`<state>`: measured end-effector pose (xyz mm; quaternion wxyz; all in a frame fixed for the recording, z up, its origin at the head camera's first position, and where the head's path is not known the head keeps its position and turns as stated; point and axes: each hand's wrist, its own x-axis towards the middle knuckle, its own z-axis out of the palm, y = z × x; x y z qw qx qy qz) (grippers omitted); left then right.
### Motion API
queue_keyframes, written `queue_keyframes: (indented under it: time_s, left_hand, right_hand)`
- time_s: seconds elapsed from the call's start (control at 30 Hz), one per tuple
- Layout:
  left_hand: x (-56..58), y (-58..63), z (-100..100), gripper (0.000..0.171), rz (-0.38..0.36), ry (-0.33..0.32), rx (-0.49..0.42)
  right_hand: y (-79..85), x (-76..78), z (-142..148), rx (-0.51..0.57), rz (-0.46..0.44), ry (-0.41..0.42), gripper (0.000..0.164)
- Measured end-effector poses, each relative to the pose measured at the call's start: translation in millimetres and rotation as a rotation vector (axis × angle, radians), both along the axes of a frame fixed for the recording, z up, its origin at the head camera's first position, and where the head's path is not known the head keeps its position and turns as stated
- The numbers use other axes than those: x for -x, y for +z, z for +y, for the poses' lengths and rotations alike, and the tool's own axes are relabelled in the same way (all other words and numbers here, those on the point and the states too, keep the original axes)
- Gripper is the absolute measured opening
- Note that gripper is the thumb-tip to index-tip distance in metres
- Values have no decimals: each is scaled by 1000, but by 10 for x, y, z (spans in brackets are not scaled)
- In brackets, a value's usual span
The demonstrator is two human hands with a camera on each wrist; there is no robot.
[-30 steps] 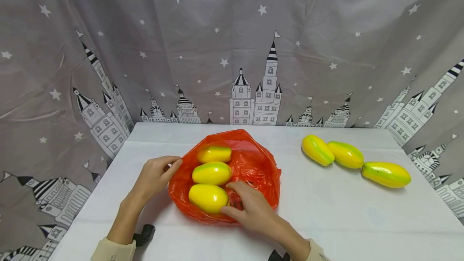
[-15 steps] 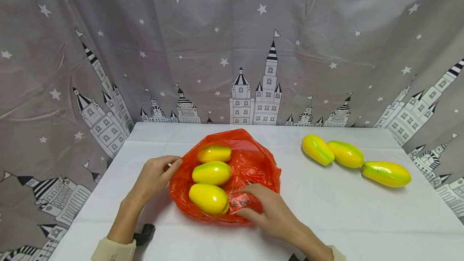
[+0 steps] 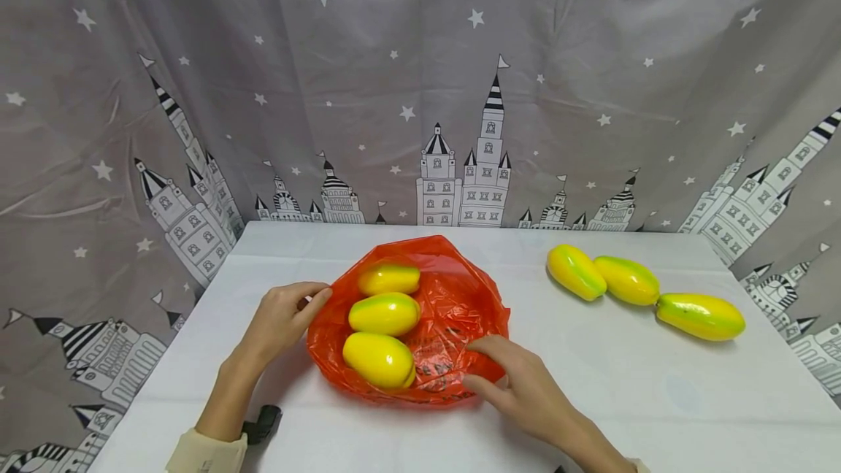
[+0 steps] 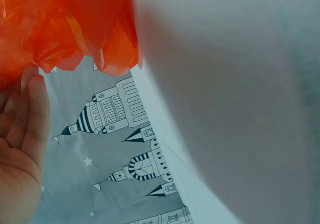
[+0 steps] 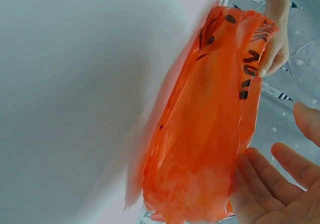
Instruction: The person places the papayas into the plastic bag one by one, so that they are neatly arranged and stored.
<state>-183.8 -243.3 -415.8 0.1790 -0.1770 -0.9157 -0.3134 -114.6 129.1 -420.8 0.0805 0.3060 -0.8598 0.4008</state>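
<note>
A red plastic bag (image 3: 453,305) lies open on the white table. Inside, along its left side, are yellow-green papayas: a rear one (image 3: 389,279), a middle one (image 3: 384,314) and a front one (image 3: 379,360). A further yellow edge shows under the front papaya. At the bag's left rim, my left hand (image 3: 282,320) pinches the plastic between thumb and fingers. My right hand (image 3: 525,385) is over the bag's front right rim, thumb and fingers spread apart and nothing held. In the right wrist view, its fingers (image 5: 270,174) lie beside the bag's wall.
Toward the right back of the white table (image 3: 624,385) lie three more papayas: one on the left (image 3: 576,272), one in the middle (image 3: 627,280) and one on the right (image 3: 700,316). A grey curtain (image 3: 368,93) printed with castles and stars hangs behind.
My right hand has left the front papaya and moved right across the bag to its right rim, empty. The left hand stays at the left rim.
</note>
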Motion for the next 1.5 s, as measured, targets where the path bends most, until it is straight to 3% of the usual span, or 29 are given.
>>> queue_keyframes:
  time_s: [0.37,0.93,1.3,1.5]
  left_hand:
    - [-6,-2,3,16,3,6,4]
    - [0,-2,3,15,19,-3,4]
    - [-3,5,7,15,14,-1,4]
    - [-5,0,8,16,0,5,4]
  right_hand:
    - [-4,-50,186,46,93,-10,29]
    - [-96,-7,511,23,142,-242,33]
    - [-97,76,700,-46,-30,-337,38]
    - [-124,178,799,-32,-51,-368,39]
